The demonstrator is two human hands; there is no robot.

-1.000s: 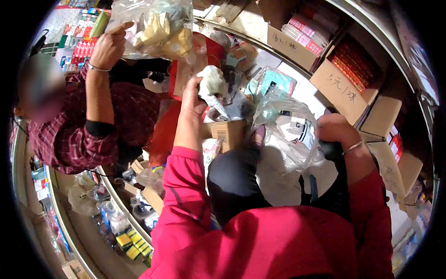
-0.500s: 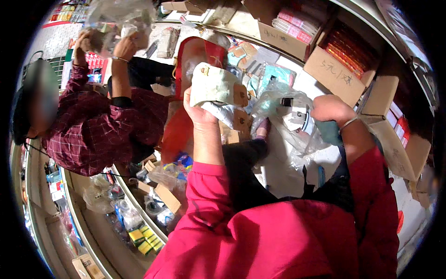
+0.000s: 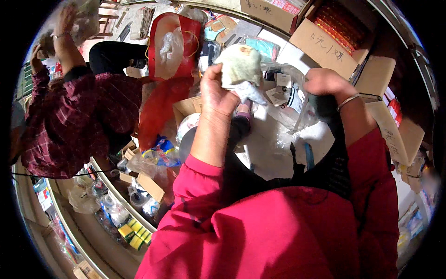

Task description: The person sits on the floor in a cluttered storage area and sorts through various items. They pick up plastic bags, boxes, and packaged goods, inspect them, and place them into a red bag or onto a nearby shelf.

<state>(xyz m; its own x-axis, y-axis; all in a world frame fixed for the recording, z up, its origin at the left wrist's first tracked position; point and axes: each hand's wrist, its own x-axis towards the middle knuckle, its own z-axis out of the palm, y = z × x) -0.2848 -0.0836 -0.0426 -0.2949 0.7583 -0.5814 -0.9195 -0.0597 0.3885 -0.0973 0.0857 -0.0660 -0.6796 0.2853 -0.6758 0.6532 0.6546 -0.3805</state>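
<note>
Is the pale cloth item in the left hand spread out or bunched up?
Bunched up. The left hand grips the pale cloth item as a rounded wad, a white end hanging below; no flat spread shows.

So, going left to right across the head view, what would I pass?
A person in a checked maroon shirt → red bag → left hand holding a pale bundle → clear plastic bag → right hand → cardboard boxes.
</note>
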